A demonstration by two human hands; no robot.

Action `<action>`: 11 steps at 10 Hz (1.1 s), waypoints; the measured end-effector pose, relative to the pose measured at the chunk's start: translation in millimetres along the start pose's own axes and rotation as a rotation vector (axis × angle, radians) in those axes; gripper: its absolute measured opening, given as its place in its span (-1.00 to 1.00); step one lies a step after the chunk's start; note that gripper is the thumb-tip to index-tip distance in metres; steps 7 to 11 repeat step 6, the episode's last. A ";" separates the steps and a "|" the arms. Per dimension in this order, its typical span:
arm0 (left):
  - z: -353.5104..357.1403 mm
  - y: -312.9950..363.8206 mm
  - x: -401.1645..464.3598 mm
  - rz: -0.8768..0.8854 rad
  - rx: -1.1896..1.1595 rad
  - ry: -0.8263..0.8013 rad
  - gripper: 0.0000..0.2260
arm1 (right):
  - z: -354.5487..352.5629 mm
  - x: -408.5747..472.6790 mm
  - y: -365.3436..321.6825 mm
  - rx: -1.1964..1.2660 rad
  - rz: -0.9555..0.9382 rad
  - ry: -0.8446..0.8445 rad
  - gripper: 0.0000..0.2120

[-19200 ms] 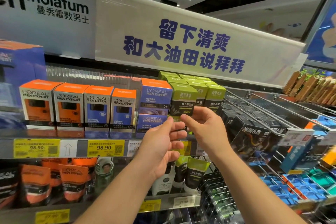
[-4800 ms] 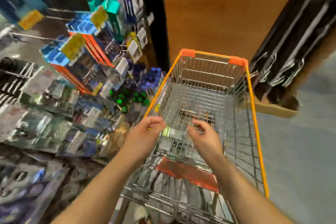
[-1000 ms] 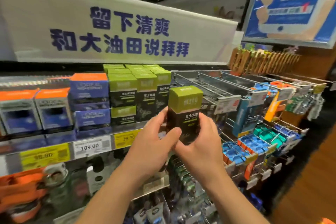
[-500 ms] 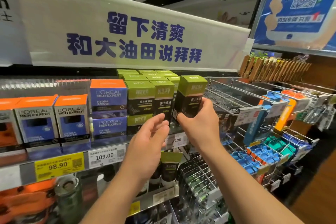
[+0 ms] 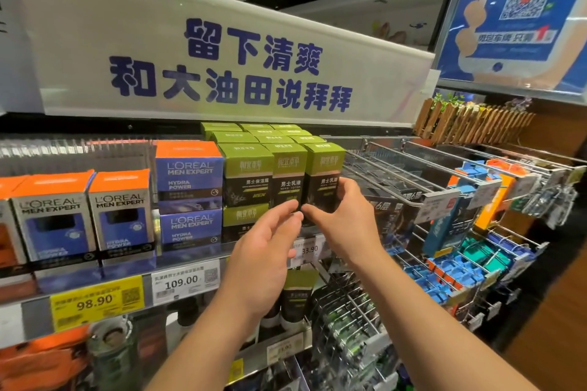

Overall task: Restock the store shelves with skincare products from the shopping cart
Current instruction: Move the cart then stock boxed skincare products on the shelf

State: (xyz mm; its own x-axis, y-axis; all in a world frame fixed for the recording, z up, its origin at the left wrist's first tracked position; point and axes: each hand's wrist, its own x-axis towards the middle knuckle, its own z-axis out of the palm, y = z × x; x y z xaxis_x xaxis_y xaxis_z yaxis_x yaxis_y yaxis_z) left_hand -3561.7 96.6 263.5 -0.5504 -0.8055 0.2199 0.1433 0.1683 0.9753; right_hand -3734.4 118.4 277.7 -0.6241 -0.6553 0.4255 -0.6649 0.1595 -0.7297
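In the head view, the right hand (image 5: 344,219) pinched the lower part of a green-topped box (image 5: 324,168) standing at the shelf's (image 5: 190,263) front edge, rightmost in its row. The left hand (image 5: 266,247) hovered just beside it, fingers relaxed and spread.

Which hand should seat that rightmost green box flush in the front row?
Right. The right hand already grips the rightmost green box at its lower front on the shelf. The left hand hangs open below the middle box, holding nothing.
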 end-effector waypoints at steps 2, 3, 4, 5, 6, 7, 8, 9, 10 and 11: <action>-1.9 -0.5 1.8 -0.005 -0.014 -0.008 -0.73 | 3.6 1.0 0.9 -0.008 -0.014 -0.019 -0.39; -4.4 -0.5 2.2 -0.002 -0.018 -0.014 -0.71 | 4.1 0.8 1.4 0.000 -0.015 -0.018 -0.39; -6.3 0.1 2.5 0.000 -0.026 -0.021 -0.74 | 3.9 -0.7 -0.7 -0.003 -0.017 -0.020 -0.41; -5.9 0.9 2.6 -0.008 -0.052 -0.032 -0.74 | 3.8 -2.1 -0.6 -0.029 -0.026 -0.028 -0.42; -4.5 1.6 2.6 0.010 -0.093 -0.060 -0.68 | 2.6 -11.1 -0.5 -0.022 -0.049 0.019 -0.41; -4.5 1.6 2.6 0.010 -0.093 -0.060 -0.68 | 2.6 -11.1 -0.5 -0.022 -0.049 0.019 -0.41; -4.5 1.6 2.6 0.010 -0.093 -0.060 -0.68 | 2.6 -11.1 -0.5 -0.022 -0.049 0.019 -0.41; -4.5 1.6 2.6 0.010 -0.093 -0.060 -0.68 | 2.6 -11.1 -0.5 -0.022 -0.049 0.019 -0.41; -4.5 1.6 2.6 0.010 -0.093 -0.060 -0.68 | 2.6 -11.1 -0.5 -0.022 -0.049 0.019 -0.41; -4.5 1.6 2.6 0.010 -0.093 -0.060 -0.68 | 2.6 -11.1 -0.5 -0.022 -0.049 0.019 -0.41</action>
